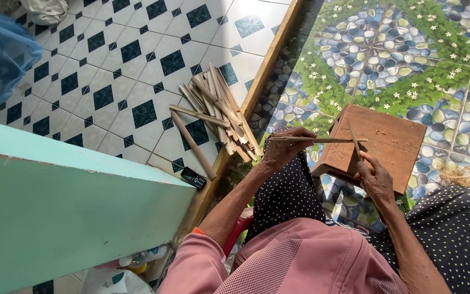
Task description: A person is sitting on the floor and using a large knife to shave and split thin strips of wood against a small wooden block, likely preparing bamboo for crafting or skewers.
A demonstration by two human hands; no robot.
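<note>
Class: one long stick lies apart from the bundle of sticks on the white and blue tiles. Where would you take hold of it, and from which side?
Grip the long stick near its middle, coming from above and from its left side. It lies flat on the tiled floor, with bare tile on that side. The bundle of sticks crowds its upper end on the right, and a small black phone lies beside its lower end.

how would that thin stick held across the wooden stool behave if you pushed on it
The thin stick looks slender and long, so it would likely flex, perhaps snap. It probably weighs little: the left hand holds it level by one end. The right hand holds a blade-like tool against it above the wooden stool.
</note>
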